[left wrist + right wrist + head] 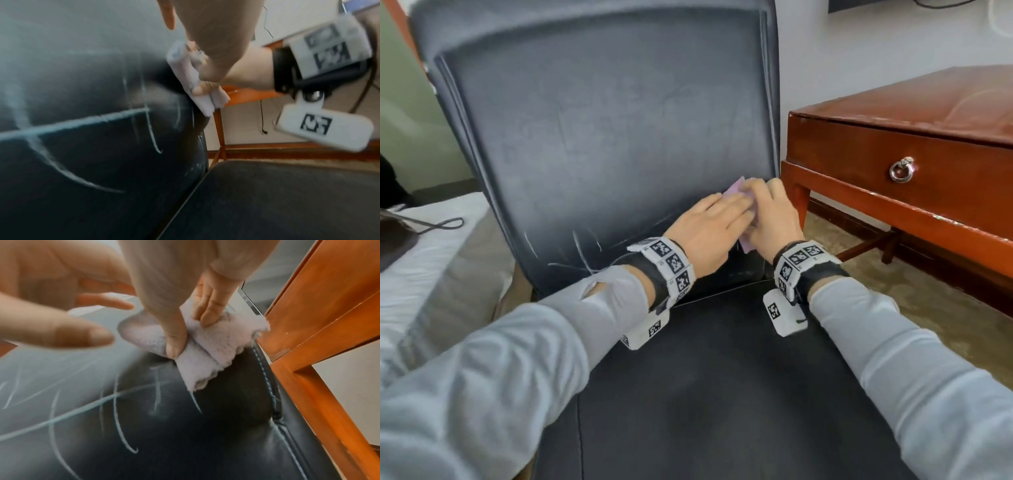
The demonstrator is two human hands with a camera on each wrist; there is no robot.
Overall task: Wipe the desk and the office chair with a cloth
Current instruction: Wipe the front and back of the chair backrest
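Observation:
A black leather office chair fills the head view, its backrest [602, 137] upright and its seat [722, 394] below my arms. My right hand [770, 212] pinches a folded lilac cloth [736, 189] between thumb and fingers and presses it on the backrest's lower right corner. In the right wrist view the cloth [216, 344] sits bunched on the leather. My left hand [712, 222] lies beside it with straight, spread fingers [107, 300] and holds nothing. White streaks [582, 246] cross the lower backrest to the left of the cloth. The red-brown wooden desk [928, 113] stands to the right.
The desk's leg [799, 198] stands close to the chair's right edge. Its drawer has a metal ring pull [900, 170]. A bed with a white sheet [424, 257] and a dark cable [445, 224] lies to the left. Patterned carpet [893, 291] runs under the desk.

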